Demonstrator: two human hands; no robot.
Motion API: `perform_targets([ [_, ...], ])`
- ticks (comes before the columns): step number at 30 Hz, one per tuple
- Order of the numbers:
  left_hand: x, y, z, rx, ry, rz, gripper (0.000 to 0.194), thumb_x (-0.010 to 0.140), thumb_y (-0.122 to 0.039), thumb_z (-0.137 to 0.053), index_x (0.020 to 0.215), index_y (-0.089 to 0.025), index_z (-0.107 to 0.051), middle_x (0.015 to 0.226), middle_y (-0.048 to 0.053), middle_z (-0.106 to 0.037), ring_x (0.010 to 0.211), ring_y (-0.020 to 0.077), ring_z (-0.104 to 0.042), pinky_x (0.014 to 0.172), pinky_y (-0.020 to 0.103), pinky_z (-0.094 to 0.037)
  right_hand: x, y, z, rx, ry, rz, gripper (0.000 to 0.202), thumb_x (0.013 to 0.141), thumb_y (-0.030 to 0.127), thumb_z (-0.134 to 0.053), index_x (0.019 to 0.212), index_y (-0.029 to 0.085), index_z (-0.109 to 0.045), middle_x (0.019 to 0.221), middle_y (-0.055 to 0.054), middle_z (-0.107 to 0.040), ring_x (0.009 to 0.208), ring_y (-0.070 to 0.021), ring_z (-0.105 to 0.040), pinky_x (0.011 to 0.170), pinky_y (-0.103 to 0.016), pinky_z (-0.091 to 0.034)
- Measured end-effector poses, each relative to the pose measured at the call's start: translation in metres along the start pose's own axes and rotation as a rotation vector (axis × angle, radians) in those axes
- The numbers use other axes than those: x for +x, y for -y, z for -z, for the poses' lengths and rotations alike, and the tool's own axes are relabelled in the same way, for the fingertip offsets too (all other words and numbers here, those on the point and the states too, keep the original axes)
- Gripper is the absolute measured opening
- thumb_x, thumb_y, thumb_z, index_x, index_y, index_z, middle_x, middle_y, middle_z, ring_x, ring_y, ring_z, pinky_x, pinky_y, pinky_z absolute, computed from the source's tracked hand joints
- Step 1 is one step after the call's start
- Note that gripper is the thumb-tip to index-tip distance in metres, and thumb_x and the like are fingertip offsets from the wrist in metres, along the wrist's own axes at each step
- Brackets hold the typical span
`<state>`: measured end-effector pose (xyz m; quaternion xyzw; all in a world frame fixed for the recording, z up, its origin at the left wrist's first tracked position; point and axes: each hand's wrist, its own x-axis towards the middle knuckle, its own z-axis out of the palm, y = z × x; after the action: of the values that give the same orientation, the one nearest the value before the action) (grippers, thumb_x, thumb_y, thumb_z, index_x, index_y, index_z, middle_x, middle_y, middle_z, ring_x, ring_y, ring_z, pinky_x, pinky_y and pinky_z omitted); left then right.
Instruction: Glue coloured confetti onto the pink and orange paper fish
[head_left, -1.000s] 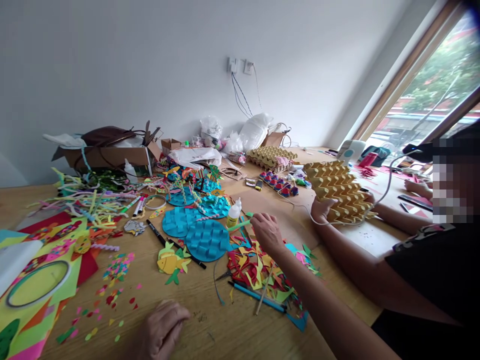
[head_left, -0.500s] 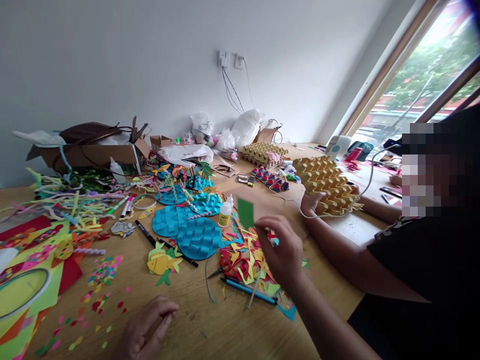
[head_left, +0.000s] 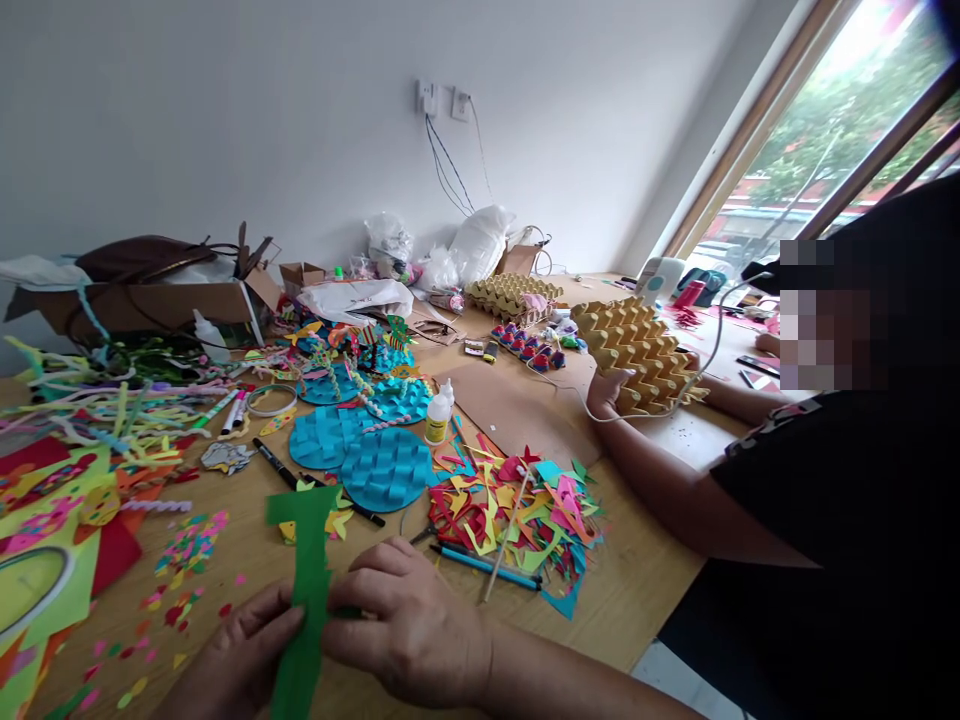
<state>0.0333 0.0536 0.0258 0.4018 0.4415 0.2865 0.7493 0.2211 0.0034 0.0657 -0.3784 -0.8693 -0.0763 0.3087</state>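
A green paper piece (head_left: 304, 580), long with a short arm jutting left at its top, stands upright in front of me. My left hand (head_left: 251, 645) pinches it low on its left side between thumb and fingers. From the other side my right hand (head_left: 416, 625) has its curled fingers closed on the paper's right edge; the fingertips are partly hidden. Behind the paper, a yellow paper fish (head_left: 341, 522) is mostly covered. Blue woven paper discs (head_left: 386, 468) lie just beyond, beside a small glue bottle (head_left: 437, 415).
Colourful paper scraps (head_left: 517, 510) are heaped right of centre, with a blue pen (head_left: 487, 568) and a thin stick (head_left: 510, 530). Paper dots (head_left: 184, 550) lie at left, near coloured sheets (head_left: 75, 540). At right, a co-worker holds a yellow egg tray (head_left: 637, 355).
My right hand has come down and left from above the scraps with green paper. My left hand has risen slightly and now holds the green paper too. The view has swung slightly right.
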Motion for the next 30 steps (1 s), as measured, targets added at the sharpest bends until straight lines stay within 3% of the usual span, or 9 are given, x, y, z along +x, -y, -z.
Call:
perform_targets([
  [3,0.001,-0.008,0.000,-0.016,-0.029,-0.002,0.027,0.055,-0.034,-0.076,0.078,-0.023,-0.068,0.078,-0.001,-0.070,0.074,0.0198,-0.062,0.064,0.024,-0.050,-0.001,-0.005,-0.001,0.091,-0.019,-0.145,0.020,0.086,0.017,-0.039,0.096,0.021,-0.055,0.096,-0.003,-0.059,0.083,-0.0134,-0.049,0.070,-0.027,-0.040],
  [6,-0.001,-0.021,-0.003,0.018,-0.014,-0.067,0.029,0.062,-0.030,-0.072,0.090,-0.025,-0.065,0.084,-0.002,-0.069,0.082,0.0192,-0.061,0.074,0.025,-0.048,-0.002,-0.011,0.000,0.343,-0.093,-0.484,0.022,0.081,0.012,-0.041,0.098,0.018,-0.054,0.098,-0.007,-0.057,0.086,-0.0143,-0.051,0.071,-0.026,-0.042],
  [8,-0.003,-0.030,-0.008,0.021,0.031,-0.108,0.032,0.067,-0.031,-0.068,0.098,-0.025,-0.062,0.089,0.000,-0.067,0.086,0.0207,-0.060,0.075,0.028,-0.048,-0.001,-0.014,0.001,0.567,-0.076,-0.714,0.016,0.079,0.017,-0.048,0.093,0.017,-0.054,0.091,-0.006,-0.057,0.080,-0.0141,-0.053,0.065,-0.024,-0.042],
  [10,-0.005,-0.037,-0.015,0.064,0.037,-0.154,0.030,0.069,-0.031,-0.066,0.098,-0.024,-0.061,0.091,0.000,-0.066,0.087,0.0208,-0.059,0.076,0.028,-0.047,0.002,-0.015,0.000,0.825,-0.017,-0.836,0.016,0.079,0.026,-0.050,0.091,0.017,-0.053,0.084,-0.004,-0.056,0.074,-0.0130,-0.052,0.060,-0.023,-0.041],
  [13,-0.004,-0.042,-0.022,0.162,0.022,-0.257,0.025,0.070,-0.032,-0.064,0.093,-0.023,-0.061,0.090,-0.001,-0.065,0.083,0.0177,-0.058,0.073,0.024,-0.046,0.009,-0.013,-0.004,1.161,0.022,-0.888,0.025,0.076,0.036,-0.055,0.090,0.016,-0.052,0.078,-0.001,-0.055,0.070,-0.0112,-0.051,0.057,-0.021,-0.038],
  [16,-0.001,-0.040,-0.023,0.241,0.037,-0.281,0.021,0.074,-0.034,-0.060,0.092,-0.023,-0.058,0.077,-0.002,-0.062,0.068,0.0137,-0.055,0.065,0.021,-0.044,0.019,-0.012,-0.012,1.351,0.008,-0.971,0.032,0.066,0.039,-0.064,0.084,0.016,-0.050,0.069,0.002,-0.055,0.062,-0.0099,-0.053,0.050,-0.019,-0.035],
  [21,-0.001,-0.042,-0.017,0.247,0.029,-0.322,0.024,0.080,-0.038,-0.053,0.097,-0.021,-0.057,0.069,-0.002,-0.056,0.061,0.0117,-0.049,0.054,0.019,-0.038,0.027,-0.021,-0.023,1.396,-0.030,-1.062,0.032,0.060,0.040,-0.067,0.072,0.016,-0.048,0.052,0.005,-0.054,0.044,-0.0074,-0.051,0.042,-0.018,-0.031],
  [26,-0.007,-0.047,-0.015,0.120,0.087,-0.316,0.033,0.083,-0.044,-0.044,0.102,-0.020,-0.056,0.080,0.003,-0.059,0.070,0.0150,-0.052,0.059,0.023,-0.041,0.028,-0.025,-0.025,1.402,-0.055,-1.063,0.033,0.058,0.037,-0.069,0.070,0.016,-0.047,0.052,0.006,-0.056,0.041,-0.0065,-0.050,0.041,-0.018,-0.030],
  [30,-0.007,-0.047,-0.021,0.162,0.088,-0.252,0.033,0.079,-0.042,-0.051,0.105,-0.022,-0.055,0.084,0.001,-0.061,0.069,0.0149,-0.053,0.060,0.023,-0.040,0.030,-0.022,-0.026,1.438,-0.048,-1.063,0.033,0.057,0.037,-0.070,0.070,0.016,-0.048,0.053,0.006,-0.056,0.042,-0.0064,-0.050,0.042,-0.018,-0.031],
])
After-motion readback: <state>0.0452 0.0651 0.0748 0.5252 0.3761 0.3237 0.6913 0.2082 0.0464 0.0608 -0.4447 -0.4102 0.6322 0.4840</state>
